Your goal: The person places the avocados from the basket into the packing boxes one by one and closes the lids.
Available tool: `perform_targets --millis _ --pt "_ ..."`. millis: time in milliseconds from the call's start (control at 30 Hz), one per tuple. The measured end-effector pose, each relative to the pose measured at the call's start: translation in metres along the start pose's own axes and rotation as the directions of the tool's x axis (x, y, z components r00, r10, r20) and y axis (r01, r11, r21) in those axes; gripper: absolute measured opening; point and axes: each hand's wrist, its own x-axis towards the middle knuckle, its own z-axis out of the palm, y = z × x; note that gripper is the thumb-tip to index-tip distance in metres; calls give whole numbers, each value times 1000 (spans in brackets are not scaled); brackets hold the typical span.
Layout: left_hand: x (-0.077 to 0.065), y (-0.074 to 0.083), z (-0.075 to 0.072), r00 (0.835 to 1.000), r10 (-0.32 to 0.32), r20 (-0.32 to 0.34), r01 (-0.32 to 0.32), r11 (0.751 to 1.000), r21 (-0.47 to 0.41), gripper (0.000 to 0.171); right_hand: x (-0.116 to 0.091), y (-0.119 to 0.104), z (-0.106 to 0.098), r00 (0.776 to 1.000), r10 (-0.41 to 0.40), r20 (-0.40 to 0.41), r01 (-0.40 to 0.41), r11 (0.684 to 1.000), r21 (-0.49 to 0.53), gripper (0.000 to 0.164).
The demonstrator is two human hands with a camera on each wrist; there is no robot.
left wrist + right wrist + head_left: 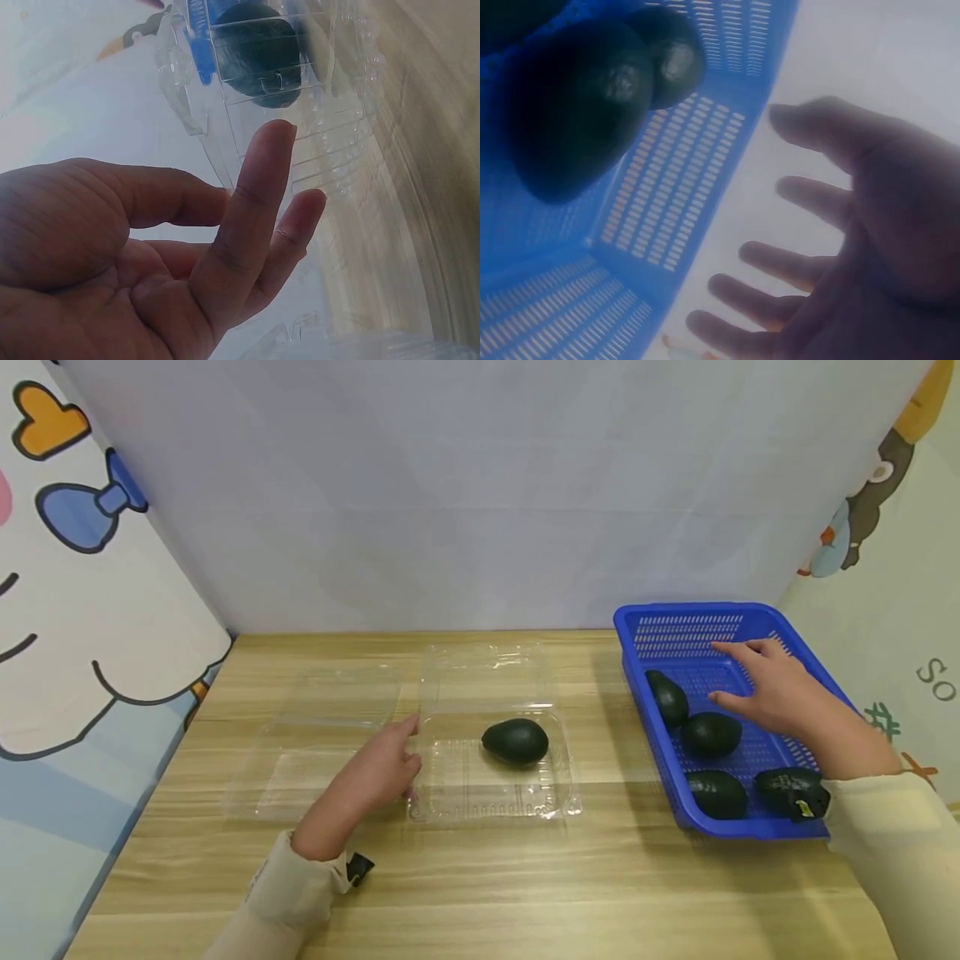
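Note:
A dark green avocado (516, 742) lies on its side in the clear plastic clamshell box (495, 806), whose lid is folded back. At the box's left edge is my left hand (380, 766), its fingers extended, holding nothing; in the left wrist view the fingertips (274, 139) overlap the clear wall. My right hand (783, 693) hovers over the blue basket (651, 747), thumb and fingers spread apart and nothing between them. Several avocados (711, 735) sit in that basket, the nearest ones just left of and below this hand. The right wrist view shows two avocados (581, 105) touching.
Left of the middle box stands a second open clear clamshell box (300, 781), partly behind my left forearm. A pale wall (465, 502) rises behind the wooden table (525, 893). One avocado (791, 792) by the right sleeve bears a small yellow-green mark.

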Motion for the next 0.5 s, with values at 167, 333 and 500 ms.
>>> perform_targets --millis 167,333,500 --pt "0 0 0 1000 8 0 -8 1000 -10 65 -8 -1 4 1000 -24 2 24 1000 11 76" --pt "-1 0 -1 1000 3 2 -3 1000 -9 65 -16 -6 6 999 -52 1 52 999 6 76" --pt "-1 0 -1 1000 5 10 -5 1000 -2 64 -24 -10 8 997 -73 -3 73 997 5 75"
